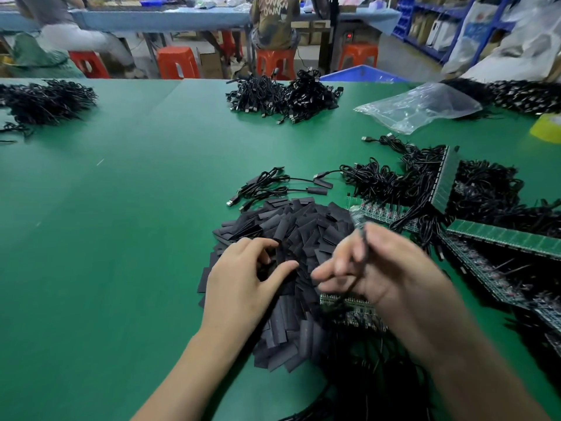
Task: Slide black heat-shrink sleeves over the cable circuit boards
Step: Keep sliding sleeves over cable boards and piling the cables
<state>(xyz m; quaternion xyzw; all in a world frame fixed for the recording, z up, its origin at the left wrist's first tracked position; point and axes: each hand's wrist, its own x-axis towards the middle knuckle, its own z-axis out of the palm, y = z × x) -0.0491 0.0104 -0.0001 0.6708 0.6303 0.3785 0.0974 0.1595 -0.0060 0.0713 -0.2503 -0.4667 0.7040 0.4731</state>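
A large heap of flat black heat-shrink sleeves (300, 235) lies on the green table in front of me. My left hand (246, 278) rests on the heap, thumb and fingers pinching at a sleeve. My right hand (376, 262), blurred, is closed around a thin black cable (362, 238) whose small circuit board end (355, 214) sticks up above the fingers. Panels of green circuit boards with attached cables (391, 212) lie just behind and right of the heap, and another strip (349, 302) shows under my right wrist.
Three sleeved cables (273, 186) lie beyond the heap. Cable piles sit at the far middle (282, 95), far left (45, 98) and right (485, 189). A clear plastic bag (422, 107) lies at the back right. People sit at a bench behind.
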